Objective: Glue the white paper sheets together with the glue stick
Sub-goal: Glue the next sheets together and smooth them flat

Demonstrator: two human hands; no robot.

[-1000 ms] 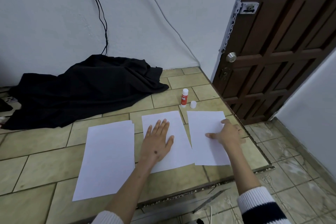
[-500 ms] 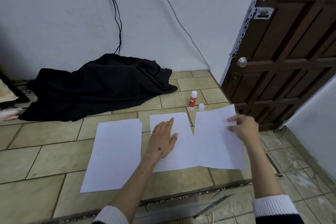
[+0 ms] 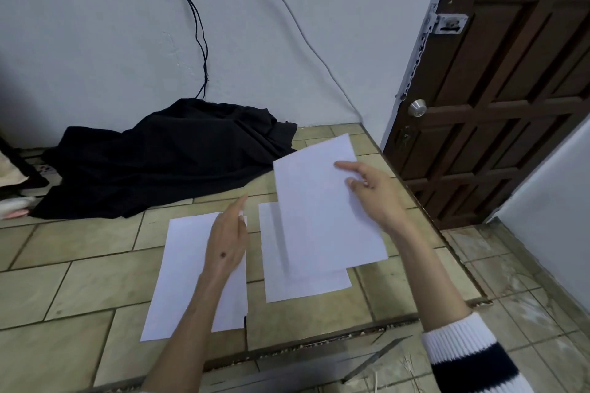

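My right hand (image 3: 373, 195) holds a white paper sheet (image 3: 319, 210) by its right edge, lifted off the floor and tilted. It hangs over a second white sheet (image 3: 297, 284) that lies flat on the tiles. A third white sheet (image 3: 182, 271) lies to the left. My left hand (image 3: 226, 239) hovers above that left sheet, fingers loosely extended, holding nothing. The glue stick is hidden behind the lifted sheet.
A heap of black cloth (image 3: 166, 156) lies against the white wall at the back left, with black cables (image 3: 198, 25) running down to it. A dark wooden door (image 3: 498, 99) stands at the right. The tiled platform ends in a step edge (image 3: 319, 344) near me.
My right hand has lifted the right sheet off the floor and carried it left over the middle sheet. My left hand has come off the middle sheet and moved left.
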